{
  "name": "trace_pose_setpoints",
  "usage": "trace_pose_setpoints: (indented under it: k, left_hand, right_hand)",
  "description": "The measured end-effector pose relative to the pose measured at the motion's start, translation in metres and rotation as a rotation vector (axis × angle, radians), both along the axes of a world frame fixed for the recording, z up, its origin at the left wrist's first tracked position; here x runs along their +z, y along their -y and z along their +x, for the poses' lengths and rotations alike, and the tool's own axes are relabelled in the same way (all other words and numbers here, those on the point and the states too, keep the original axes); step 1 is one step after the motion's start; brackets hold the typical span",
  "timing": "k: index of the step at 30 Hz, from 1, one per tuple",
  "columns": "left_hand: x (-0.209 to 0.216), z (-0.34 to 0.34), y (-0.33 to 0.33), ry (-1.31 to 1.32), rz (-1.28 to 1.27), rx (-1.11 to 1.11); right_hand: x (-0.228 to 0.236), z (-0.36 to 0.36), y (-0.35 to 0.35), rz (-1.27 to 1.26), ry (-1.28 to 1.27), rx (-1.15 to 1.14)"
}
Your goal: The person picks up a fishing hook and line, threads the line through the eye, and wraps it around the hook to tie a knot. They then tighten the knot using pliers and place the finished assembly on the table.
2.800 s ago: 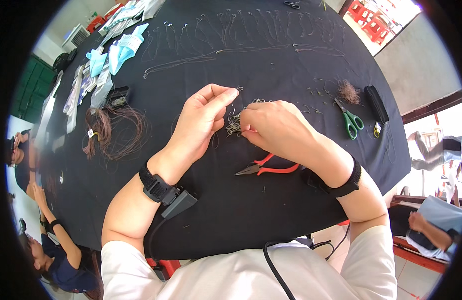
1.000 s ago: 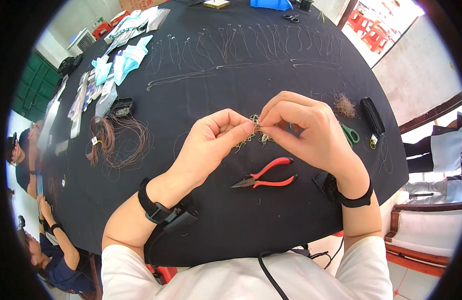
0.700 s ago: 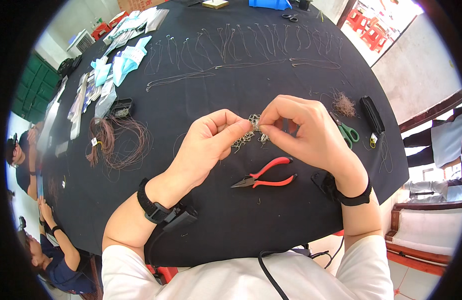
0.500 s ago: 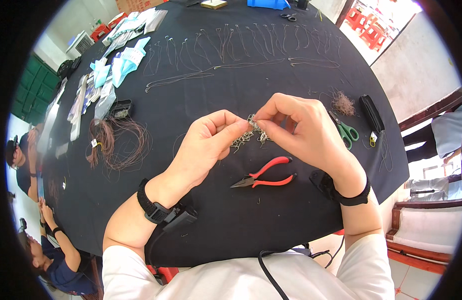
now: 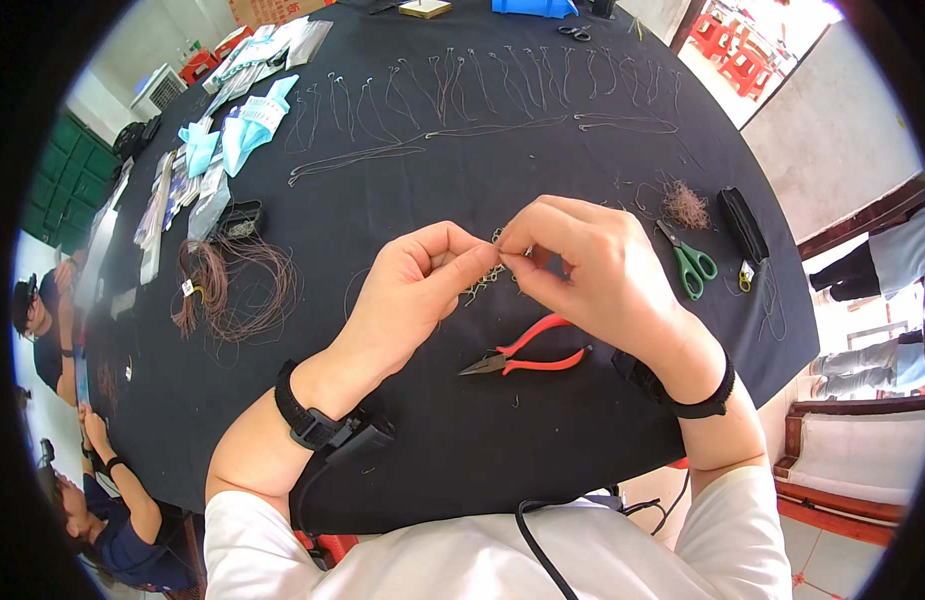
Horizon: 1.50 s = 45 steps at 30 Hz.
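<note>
Over a pile of small, pale wiry metal pieces [image 5: 485, 285], my two hands meet fingertip to fingertip. My left hand [image 5: 417, 275] is closed in a pinch, thumb against forefinger. Opposite it, my right hand [image 5: 592, 260] pinches too, its fingertips touching the left ones. Whatever lies between the fingers is too small to make out. A thin loop of line [image 5: 350, 285] curves out beside my left hand. Just nearer to me rest long-nosed pliers [image 5: 532, 355] with red handles, their jaws pointing left and part of one handle under my right hand.
Brown line coils [image 5: 232, 285] lie to the left, near blue and clear packets [image 5: 252, 125]. Several thin line lengths [image 5: 442, 85] are laid out across the far side. Green-handled scissors [image 5: 692, 268], a line tangle [image 5: 686, 205] and a black case [image 5: 744, 225] are at right.
My right hand has shifted slightly left and down, its fingers now meeting the left fingertips and covering more of the pile and the pliers' handle. My left hand has hardly moved.
</note>
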<state>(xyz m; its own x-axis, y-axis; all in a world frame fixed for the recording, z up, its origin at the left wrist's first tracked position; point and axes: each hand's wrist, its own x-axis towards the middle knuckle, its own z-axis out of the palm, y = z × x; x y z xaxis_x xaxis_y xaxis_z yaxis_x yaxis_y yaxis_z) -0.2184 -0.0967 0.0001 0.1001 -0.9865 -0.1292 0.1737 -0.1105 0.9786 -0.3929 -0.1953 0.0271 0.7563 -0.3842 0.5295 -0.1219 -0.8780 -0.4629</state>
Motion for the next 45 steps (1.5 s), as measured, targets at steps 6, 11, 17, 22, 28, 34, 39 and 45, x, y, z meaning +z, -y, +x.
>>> trace_pose_setpoints:
  k: [6,11,17,22,28,34,39,45]
  left_hand:
    - [0.006,-0.001,-0.001,-0.014,-0.017,-0.013]
    - [0.005,-0.001,-0.002,-0.028,-0.062,0.003]
    - [0.007,-0.001,-0.003,-0.029,-0.086,0.032]
    - [0.008,0.0,-0.005,-0.021,-0.094,0.037]
    - [0.011,-0.001,-0.005,-0.028,-0.105,0.026]
    - [0.008,-0.004,-0.003,0.036,-0.143,0.052]
    - [0.008,-0.003,-0.003,0.046,-0.152,0.054]
    - [0.008,-0.003,-0.004,0.031,-0.129,0.078]
  right_hand:
    - [0.005,0.0,-0.001,0.241,0.019,0.047]
    - [0.009,-0.001,-0.002,0.284,0.004,0.01]
    - [0.01,-0.001,-0.007,0.26,0.016,-0.034]
    - [0.005,0.0,-0.005,0.096,0.06,-0.05]
    - [0.004,0.0,-0.002,-0.035,0.087,-0.022]
    - [0.003,0.0,-0.002,-0.051,0.091,-0.018]
    - [0.002,0.0,-0.003,-0.026,0.098,-0.02]
    - [0.003,0.0,-0.004,-0.038,0.105,-0.024]
